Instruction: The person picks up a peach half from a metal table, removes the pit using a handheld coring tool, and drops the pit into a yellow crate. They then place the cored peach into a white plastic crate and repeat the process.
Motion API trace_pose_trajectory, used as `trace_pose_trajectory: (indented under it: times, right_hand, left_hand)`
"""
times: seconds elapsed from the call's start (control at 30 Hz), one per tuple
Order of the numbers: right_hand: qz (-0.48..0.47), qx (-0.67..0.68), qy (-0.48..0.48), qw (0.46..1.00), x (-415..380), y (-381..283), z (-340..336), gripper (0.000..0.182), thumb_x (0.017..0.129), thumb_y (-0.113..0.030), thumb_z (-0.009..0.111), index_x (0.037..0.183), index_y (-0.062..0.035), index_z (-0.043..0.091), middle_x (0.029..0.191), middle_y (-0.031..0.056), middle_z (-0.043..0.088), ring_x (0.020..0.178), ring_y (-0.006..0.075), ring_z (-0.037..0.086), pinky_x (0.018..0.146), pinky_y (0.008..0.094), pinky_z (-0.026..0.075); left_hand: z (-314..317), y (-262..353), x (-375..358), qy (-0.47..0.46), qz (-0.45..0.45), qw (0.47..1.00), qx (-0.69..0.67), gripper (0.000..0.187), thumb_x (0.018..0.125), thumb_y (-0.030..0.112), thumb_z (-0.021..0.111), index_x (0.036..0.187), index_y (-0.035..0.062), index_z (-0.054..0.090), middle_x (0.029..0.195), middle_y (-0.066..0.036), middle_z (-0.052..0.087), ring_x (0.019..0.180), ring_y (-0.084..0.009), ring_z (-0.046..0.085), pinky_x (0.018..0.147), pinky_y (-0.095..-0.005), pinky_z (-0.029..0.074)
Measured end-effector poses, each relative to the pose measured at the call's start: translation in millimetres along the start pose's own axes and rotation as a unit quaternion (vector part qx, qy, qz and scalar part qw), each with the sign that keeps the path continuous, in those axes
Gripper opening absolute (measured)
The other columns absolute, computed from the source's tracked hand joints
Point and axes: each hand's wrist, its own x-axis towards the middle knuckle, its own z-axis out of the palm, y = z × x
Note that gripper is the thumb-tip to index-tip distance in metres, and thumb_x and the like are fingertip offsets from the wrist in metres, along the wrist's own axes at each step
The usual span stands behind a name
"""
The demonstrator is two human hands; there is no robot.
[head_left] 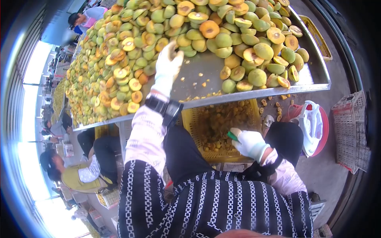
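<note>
My left hand, in a white glove with bare fingertips, reaches over the metal tray at the edge of a heap of halved, apricot-like fruit. Its thumb and fingers are apart, and nothing shows between them. Lower down, my right hand, also gloved, is closed around a small green-handled tool; its working end cannot be made out. That hand is above the right side of a yellow crate holding cut fruit pieces, partly blurred.
The tray's raised front rim runs between me and the fruit. To my right stand a red bucket with a white bag and stacked white crates. Fruit scraps lie on the floor. A seated person is at left.
</note>
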Motion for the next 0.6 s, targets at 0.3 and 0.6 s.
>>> trace_pose_trajectory:
  times: [0.3,0.6]
  right_hand:
    - [0.060,0.030,-0.029,0.997,0.7,9.4,-20.8,0.035,0.086,-0.027,0.057,0.116,-0.0106,0.053,0.080,0.0163,0.066,0.073,0.0350,0.065,0.065,0.0458,0.051]
    - [0.075,0.040,-0.006,0.996,-7.3,4.2,-15.9,0.044,0.082,-0.023,0.060,0.122,-0.0087,0.050,0.084,0.0204,0.066,0.079,0.0393,0.064,0.072,0.0452,0.050]
  left_hand:
    - [75.8,65.1,72.6,-0.051,-0.069,0.875,0.477,0.072,0.068,0.044,0.077,0.120,0.0051,0.047,0.116,-0.015,0.060,0.112,-0.0304,0.055,0.093,-0.0398,0.047]
    - [-9.1,55.2,-63.9,-0.137,-0.235,0.710,-0.649,0.044,0.090,0.042,0.055,0.113,0.0047,0.059,0.109,-0.012,0.064,0.087,-0.0240,0.066,0.065,-0.0305,0.058]
